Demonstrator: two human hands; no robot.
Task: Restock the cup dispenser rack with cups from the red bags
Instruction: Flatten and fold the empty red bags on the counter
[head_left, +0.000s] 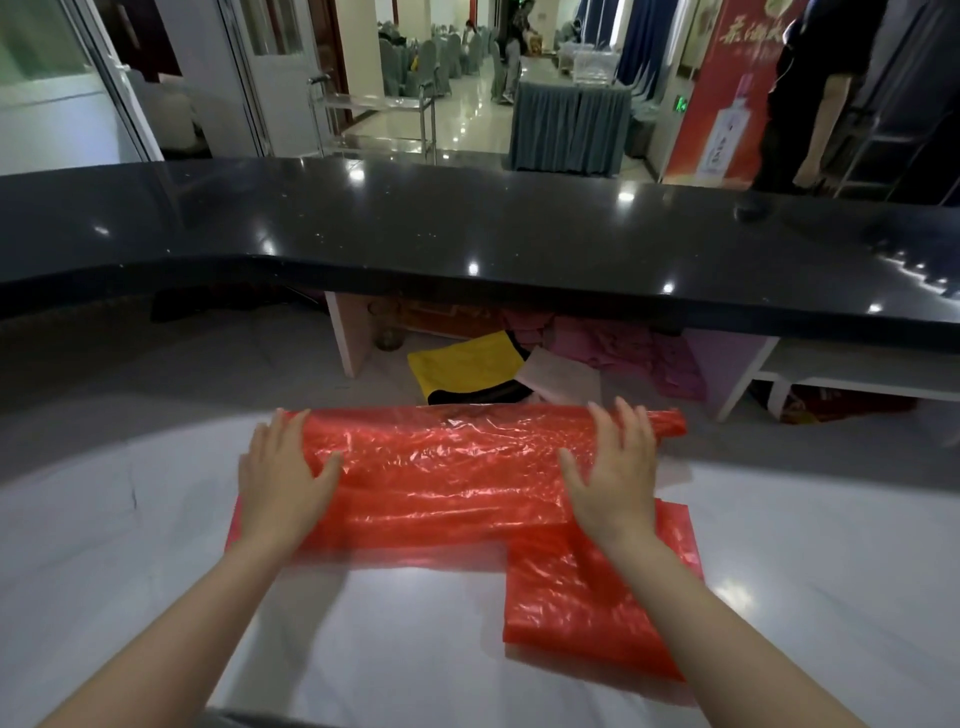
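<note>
Both the left hand (283, 480) and right hand (615, 475) press flat, fingers released, on the red bag (447, 478) at the white counter's (156, 545) twelve o'clock edge, where slick plastic could slide off.

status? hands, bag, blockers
Left hand and right hand flat, pressing the red bag on the white counter. Bag flattened, partly rolled. No cups or dispenser rack in view.
</note>
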